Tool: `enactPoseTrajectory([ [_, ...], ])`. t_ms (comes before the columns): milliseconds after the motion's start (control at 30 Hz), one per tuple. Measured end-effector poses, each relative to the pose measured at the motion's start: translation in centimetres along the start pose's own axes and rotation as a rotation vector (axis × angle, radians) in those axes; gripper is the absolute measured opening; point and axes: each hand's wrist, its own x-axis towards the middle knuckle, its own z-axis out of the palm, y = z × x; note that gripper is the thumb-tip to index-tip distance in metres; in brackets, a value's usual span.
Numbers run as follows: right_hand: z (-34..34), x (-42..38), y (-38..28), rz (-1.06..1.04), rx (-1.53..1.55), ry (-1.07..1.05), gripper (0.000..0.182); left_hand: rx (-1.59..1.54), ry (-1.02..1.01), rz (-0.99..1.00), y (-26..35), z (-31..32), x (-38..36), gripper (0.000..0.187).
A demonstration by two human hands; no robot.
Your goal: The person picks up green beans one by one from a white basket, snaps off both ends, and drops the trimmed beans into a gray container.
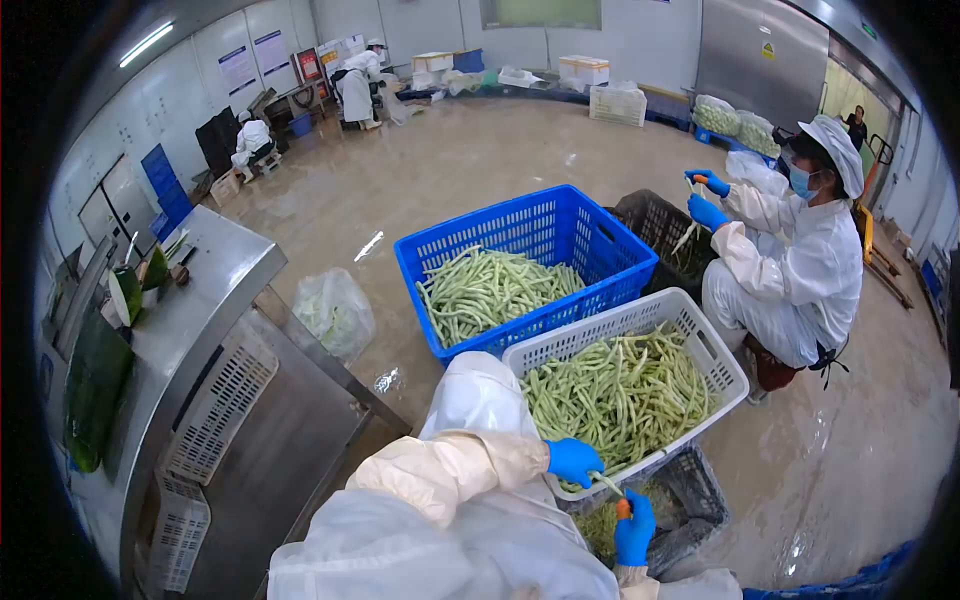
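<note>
Both of my hands wear blue gloves. My left hand, over the near edge of the white crate, is closed on one end of a pale green bean. The bean's other end reaches the pinched fingers of my right hand, where a small orange piece shows; I cannot tell whether it is a finger cover or a tool. Many long green beans fill the white crate. Beneath my hands is a dark lined crate with greenish scraps inside.
A blue crate with more beans stands behind the white one. At right, a seated co-worker in white handles beans over a black crate. A steel table stands left, near a clear plastic bag on the wet floor.
</note>
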Motion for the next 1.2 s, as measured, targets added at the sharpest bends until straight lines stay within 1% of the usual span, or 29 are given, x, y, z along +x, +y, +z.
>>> enactPoseTrajectory([
  [33, 0.1, 0.1, 0.2, 0.007, -0.004, 0.0, 0.018, -0.006, -0.003, 0.004, 0.4, 0.2, 0.0, 0.013],
  [100, 0.4, -0.1, 0.7, 0.198, 0.334, 0.015, 0.018, 0.08, 0.181, 0.012, 2.1, 0.8, 0.2, 0.018],
  [133, -0.4, 0.3, 0.0, 0.148, 0.201, -0.018, 0.02, -0.379, 0.053, -0.355, 3.8, -1.2, 0.1, 0.017],
  [200, 0.0, 0.6, -0.4, 0.035, 0.064, 0.027, 0.018, -0.041, 0.032, -0.104, 0.4, 0.8, 0.6, 0.02],
  [233, 0.1, 0.4, -0.1, 0.027, 0.041, 0.005, 0.02, -0.097, -0.039, -0.178, 0.4, 0.7, 0.6, 0.019],
  [267, 0.2, 0.4, -0.1, -0.014, -0.007, 0.034, 0.02, -0.298, -0.034, -0.321, 1.3, -0.1, 0.4, 0.017],
  [300, 0.1, 0.4, -0.3, 0.002, 0.005, 0.028, 0.02, -0.208, -0.021, -0.215, 0.0, 0.9, 0.1, 0.015],
  [367, -0.5, 0.2, -0.9, 0.051, 0.021, -0.008, 0.019, 0.217, 0.009, -0.081, 2.1, -1.0, 0.1, 0.018],
  [400, -0.7, -0.2, -0.7, 0.086, 0.009, 0.007, 0.019, 0.2, -0.016, -0.054, 2.4, -0.5, 0.2, 0.018],
  [467, -0.2, 0.2, -0.6, 0.077, -0.051, -0.045, 0.015, 0.231, 0.1, -0.042, 2.0, -0.7, 0.0, 0.021],
  [600, 0.5, 0.1, -0.2, 0.077, -0.05, -0.023, 0.013, 0.226, 0.132, -0.054, 1.8, 0.5, 0.1, 0.021],
  [667, 1.2, 0.0, -0.2, 0.204, -0.018, 0.176, 0.011, 0.098, 0.25, -0.054, 1.7, 1.8, 0.1, 0.021],
  [700, 1.4, 0.0, 0.2, 0.208, -0.02, 0.176, 0.011, 0.094, 0.247, -0.053, 1.9, 2.5, 0.3, 0.021],
  [767, 1.8, 0.3, 1.0, 0.528, 0.763, 0.314, 0.013, -0.15, 0.249, -0.138, 2.4, 3.9, 1.0, 0.019],
  [800, 1.7, 0.5, 0.9, 0.525, 0.759, 0.313, 0.013, -0.153, 0.254, -0.136, 2.7, 4.5, 1.2, 0.019],
  [867, 1.6, 0.7, 0.3, 0.552, 1.369, 0.381, 0.014, -0.778, 0.11, -0.372, 3.2, 5.5, 1.5, 0.019],
  [900, 1.8, 0.6, 0.3, 0.552, 1.367, 0.374, 0.014, -0.78, 0.116, -0.374, 3.7, 5.1, 1.7, 0.019],
  [967, 2.8, 0.2, 0.5, 0.617, 1.066, 0.187, 0.015, -1.384, 0.293, -0.506, 4.2, 4.0, 1.9, 0.018],
  [1000, 3.1, -0.1, 0.7, 0.616, 1.069, 0.184, 0.015, -1.359, 0.4, -0.505, 3.5, 3.0, 2.0, 0.019],
  [1033, 3.2, -0.4, 1.0, 0.682, 0.967, 0.208, 0.015, -1.33, 0.507, -0.503, 2.1, 1.4, 2.1, 0.019],
  [1067, 3.3, -0.6, 1.5, 0.745, 0.863, 0.233, 0.015, -1.298, 0.602, -0.432, 0.0, -1.2, 1.9, 0.021],
  [1100, 3.1, -0.8, 2.5, 0.744, 0.867, 0.228, 0.015, -1.264, 0.695, -0.362, -2.1, -4.4, 1.6, 0.023],
  [1133, 2.5, -1.2, 3.8, 0.748, 0.823, 0.323, 0.015, -1.28, 0.858, -0.402, -1.1, -9.5, 1.2, 0.023],
  [1167, 2.1, -1.5, 4.8, 0.751, 0.779, 0.417, 0.014, -1.274, 1.013, -0.275, -3.0, -13.0, 0.5, 0.024],
  [1200, 1.8, -1.6, 5.3, 0.752, 0.787, 0.412, 0.014, -1.044, 0.978, -0.286, -8.0, -16.4, -1.6, 0.024],
])
